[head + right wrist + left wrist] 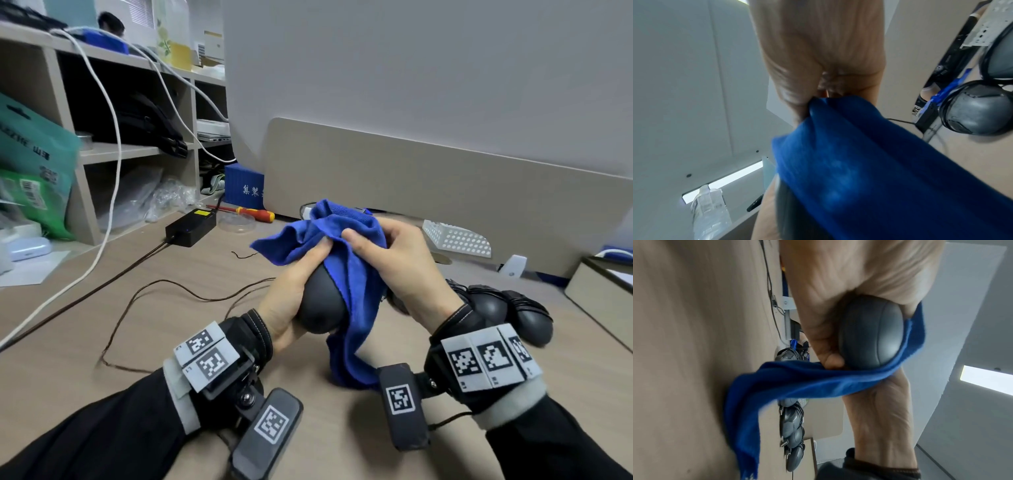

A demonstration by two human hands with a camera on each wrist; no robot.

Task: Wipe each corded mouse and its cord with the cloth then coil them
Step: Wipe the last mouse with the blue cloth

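**Blue cloth on the mouse**

Head view: the left hand (291,301) curls around a dark mouse (320,308) above the desk (102,342). The right hand (397,263) pinches the blue cloth (346,240) against it.

Left wrist view: fingers (828,340) wrap the mouse (871,332).

Right wrist view: the hand (818,56) squeezes the cloth (869,162). Coiled mice (980,108) sit nearby.

Bare desk (191,342) open to my left – 1 thin cord (137,294) looping across it, coiled mice (513,308) crowding my right, divider (445,178) blocking ahead.
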